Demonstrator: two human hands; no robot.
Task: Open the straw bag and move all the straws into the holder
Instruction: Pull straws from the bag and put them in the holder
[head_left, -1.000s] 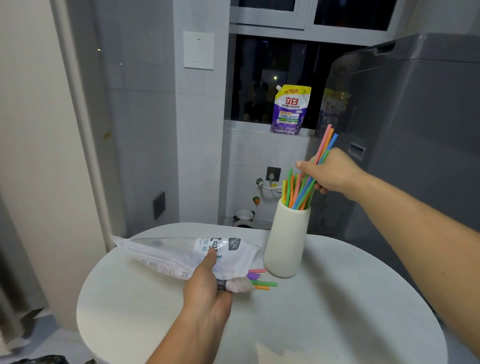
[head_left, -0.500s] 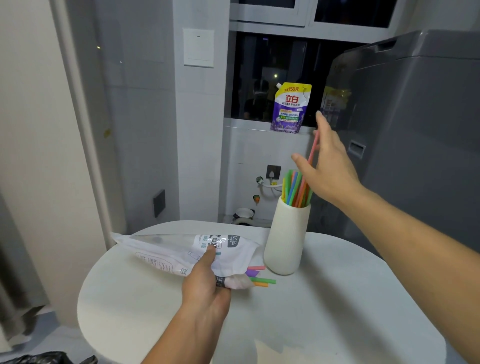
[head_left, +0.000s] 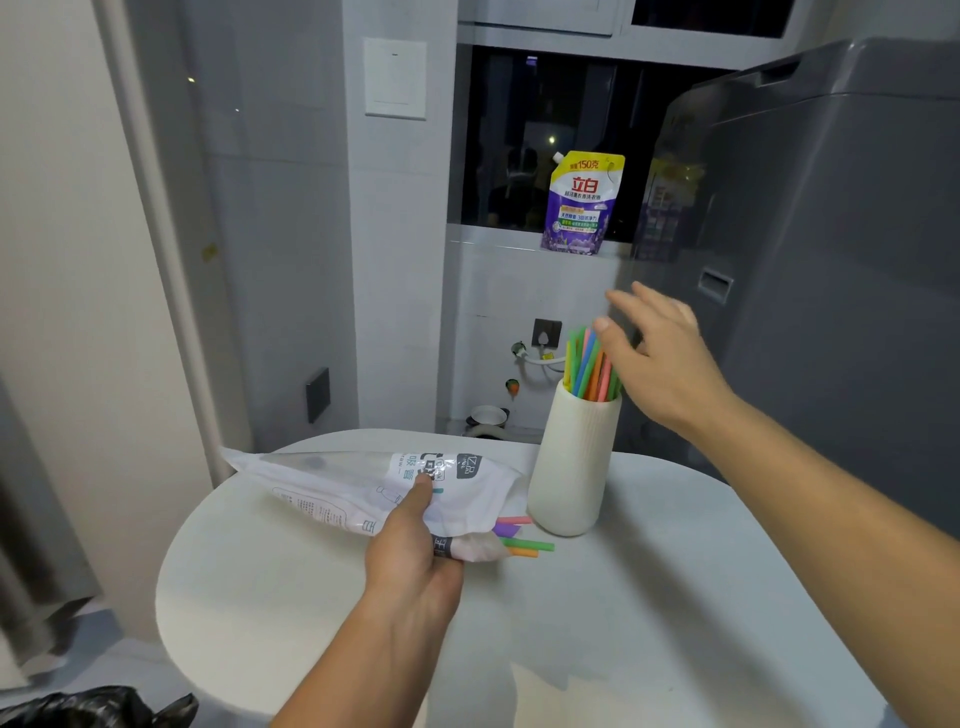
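Head view showed a round white table (head_left: 649, 597) with its left edge curving off toward the floor and its near edge cut by the bottom of the frame. The right half of the tabletop lay bare, giving open room around the white ribbed holder (head_left: 574, 467), which stood upright toward the back of the table. Coloured straws (head_left: 589, 366) stood bunched in the holder, leaning slightly. The right hand (head_left: 660, 358) hovered beside their tops with fingers spread and loose, gripping nothing; it hid some of the straws on that side, and whether the thumb touched any could not be told. The left hand (head_left: 415, 551) clamped the straw bag (head_left: 363, 483) near its open end, thumb pressed on top, fingers curled beneath and hidden. The bag lay on the table just left of the holder, its far corner reaching past the table's back-left edge. A few straw tips (head_left: 519, 540) poked from its mouth near the holder's base; how many remained inside was hidden by the white film. A grey appliance (head_left: 831, 260) stood close behind on the right.
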